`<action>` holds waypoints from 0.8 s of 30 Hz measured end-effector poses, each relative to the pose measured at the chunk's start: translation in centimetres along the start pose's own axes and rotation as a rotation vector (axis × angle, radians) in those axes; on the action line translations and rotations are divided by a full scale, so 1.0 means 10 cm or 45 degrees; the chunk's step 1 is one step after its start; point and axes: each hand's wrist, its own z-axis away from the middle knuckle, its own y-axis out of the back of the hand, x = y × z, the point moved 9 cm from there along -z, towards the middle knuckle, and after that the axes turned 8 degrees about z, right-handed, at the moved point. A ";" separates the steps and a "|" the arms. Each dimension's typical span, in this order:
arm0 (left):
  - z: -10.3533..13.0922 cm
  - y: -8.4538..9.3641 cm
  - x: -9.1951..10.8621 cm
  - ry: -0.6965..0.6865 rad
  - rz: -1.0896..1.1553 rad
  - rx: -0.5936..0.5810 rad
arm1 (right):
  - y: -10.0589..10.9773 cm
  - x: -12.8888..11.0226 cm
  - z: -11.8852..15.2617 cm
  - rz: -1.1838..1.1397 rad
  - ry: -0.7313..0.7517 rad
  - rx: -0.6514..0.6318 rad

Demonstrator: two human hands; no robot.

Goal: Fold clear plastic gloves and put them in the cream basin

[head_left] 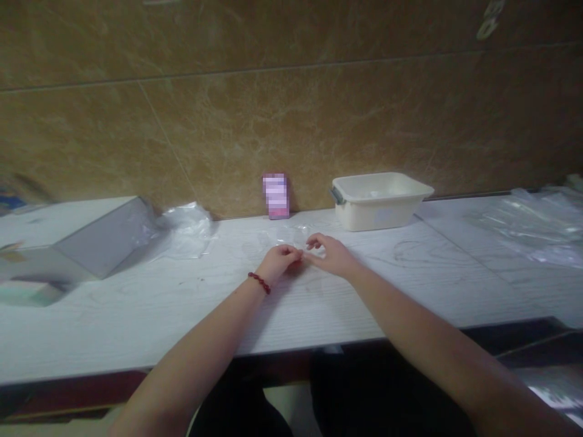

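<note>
Over the middle of the white wood-grain table (182, 315), my left hand (277, 261) is closed in a pinch, with a red bead bracelet (259, 283) at its wrist. Whatever sits between its fingertips is too small to make out. Facing it, my right hand (332, 255) has thumb and fingers apart, its thumb tip beside the left fingertips. Just beyond both hands lies clear plastic (291, 233), thin and see-through, flat on the table.
A phone (276, 197) leans on the tiled wall. Right of it stands a cream plastic bin (378, 212). At the left are a white box (95, 237) and a crumpled clear bag (186, 230); more plastic bags (537, 224) lie far right.
</note>
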 end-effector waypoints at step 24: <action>0.02 0.26 0.08 0.063 -0.517 0.107 | -0.31 0.17 0.09 0.328 0.061 -0.330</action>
